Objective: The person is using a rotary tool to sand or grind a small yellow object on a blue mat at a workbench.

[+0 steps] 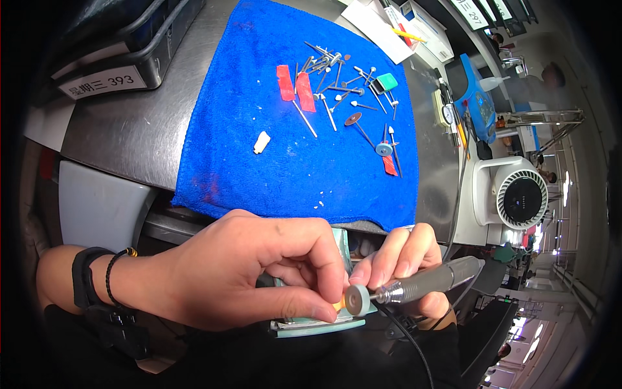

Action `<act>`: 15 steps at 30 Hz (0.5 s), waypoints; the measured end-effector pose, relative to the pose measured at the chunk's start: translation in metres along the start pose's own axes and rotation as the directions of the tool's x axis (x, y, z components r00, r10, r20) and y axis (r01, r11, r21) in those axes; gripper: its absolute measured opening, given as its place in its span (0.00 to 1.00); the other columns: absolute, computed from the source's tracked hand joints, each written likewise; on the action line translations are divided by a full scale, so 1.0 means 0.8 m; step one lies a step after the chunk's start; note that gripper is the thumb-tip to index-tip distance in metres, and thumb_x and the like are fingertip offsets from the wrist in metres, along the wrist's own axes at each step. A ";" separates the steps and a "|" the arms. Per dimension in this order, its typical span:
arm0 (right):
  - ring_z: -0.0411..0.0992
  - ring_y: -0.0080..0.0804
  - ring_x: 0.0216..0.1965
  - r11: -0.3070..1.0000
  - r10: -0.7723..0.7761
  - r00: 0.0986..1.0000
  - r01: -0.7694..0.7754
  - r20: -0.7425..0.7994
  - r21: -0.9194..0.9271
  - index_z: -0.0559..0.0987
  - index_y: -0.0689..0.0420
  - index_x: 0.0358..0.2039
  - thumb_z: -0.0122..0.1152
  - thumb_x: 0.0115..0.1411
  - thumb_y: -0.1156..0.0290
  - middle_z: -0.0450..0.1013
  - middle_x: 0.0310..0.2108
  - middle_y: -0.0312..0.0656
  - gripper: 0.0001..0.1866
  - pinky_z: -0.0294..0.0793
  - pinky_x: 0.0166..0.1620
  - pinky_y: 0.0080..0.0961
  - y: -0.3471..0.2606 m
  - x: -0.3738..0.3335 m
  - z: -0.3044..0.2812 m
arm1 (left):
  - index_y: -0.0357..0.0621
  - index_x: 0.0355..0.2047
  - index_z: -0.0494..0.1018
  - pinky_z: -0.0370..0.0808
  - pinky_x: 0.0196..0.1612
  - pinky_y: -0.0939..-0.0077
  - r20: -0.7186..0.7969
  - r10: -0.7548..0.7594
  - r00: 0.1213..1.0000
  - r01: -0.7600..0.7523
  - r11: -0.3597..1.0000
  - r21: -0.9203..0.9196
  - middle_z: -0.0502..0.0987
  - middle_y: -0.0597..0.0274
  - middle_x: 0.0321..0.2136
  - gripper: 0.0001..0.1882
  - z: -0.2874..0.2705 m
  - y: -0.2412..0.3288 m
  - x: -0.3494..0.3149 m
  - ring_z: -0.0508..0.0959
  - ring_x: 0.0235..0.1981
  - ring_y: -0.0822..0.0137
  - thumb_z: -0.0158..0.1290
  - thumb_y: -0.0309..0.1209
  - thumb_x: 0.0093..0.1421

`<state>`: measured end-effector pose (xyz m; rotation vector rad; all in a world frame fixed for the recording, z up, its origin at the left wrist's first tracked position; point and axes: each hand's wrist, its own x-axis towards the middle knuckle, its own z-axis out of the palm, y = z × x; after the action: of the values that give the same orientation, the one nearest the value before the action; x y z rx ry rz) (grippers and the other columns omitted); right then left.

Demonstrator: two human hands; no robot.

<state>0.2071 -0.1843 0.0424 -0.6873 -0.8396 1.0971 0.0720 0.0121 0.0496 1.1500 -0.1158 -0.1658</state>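
Observation:
My right hand (405, 256) grips a slim metal rotary handpiece (431, 280), which points left. A pale grey-green grinding wheel (357, 300) sits on its tip. Close against the wheel, my left hand (259, 266) is closed, thumb and fingers pinching a small yellow-orange piece (339, 304) that is mostly hidden. Whether piece and wheel touch, I cannot tell. Beyond my hands, a blue towel (233, 175) carries several mounted burs and discs (334, 61), red strips (285, 82), a green-topped block (387, 82) and a small cream-coloured piece (262, 142).
Below my hands is a tray-like thing with a pale green edge (317, 329). A dark cable (414, 350) hangs under the handpiece. Black bins (152, 68) stand at the far left of the metal bench (110, 126). To the right are a white fan (486, 194) and a blue container (478, 107).

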 end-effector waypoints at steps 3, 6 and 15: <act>0.68 0.56 0.46 1.000 -0.007 1.000 0.007 0.007 -0.012 0.63 0.65 0.39 0.57 0.54 0.65 0.66 0.38 0.58 0.19 0.66 0.53 0.52 -0.001 -0.003 0.000 | 0.34 0.28 0.69 0.76 0.43 0.77 0.020 0.022 1.000 -0.023 0.999 0.046 0.76 0.51 0.33 0.08 0.000 0.003 0.001 0.78 0.39 0.66 0.58 0.17 0.49; 0.68 0.55 0.46 1.000 -0.006 1.000 0.007 0.028 -0.011 0.63 0.65 0.39 0.57 0.54 0.65 0.66 0.38 0.58 0.19 0.65 0.53 0.52 0.000 -0.003 -0.002 | 0.35 0.28 0.69 0.76 0.43 0.77 0.008 -0.012 1.000 0.012 1.000 0.019 0.76 0.51 0.32 0.08 0.000 0.002 0.000 0.78 0.39 0.66 0.58 0.17 0.49; 0.67 0.55 0.48 1.000 -0.022 0.999 0.023 0.042 -0.016 0.63 0.64 0.39 0.56 0.54 0.65 0.66 0.38 0.57 0.19 0.63 0.54 0.53 0.000 -0.003 -0.003 | 0.34 0.28 0.69 0.76 0.43 0.76 0.008 0.004 1.000 -0.004 1.000 0.000 0.76 0.51 0.32 0.08 0.000 0.001 0.001 0.77 0.40 0.65 0.57 0.16 0.49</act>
<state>0.2088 -0.1865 0.0406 -0.6688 -0.8910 1.0887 0.0731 0.0126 0.0504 1.1488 -0.1253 -0.1672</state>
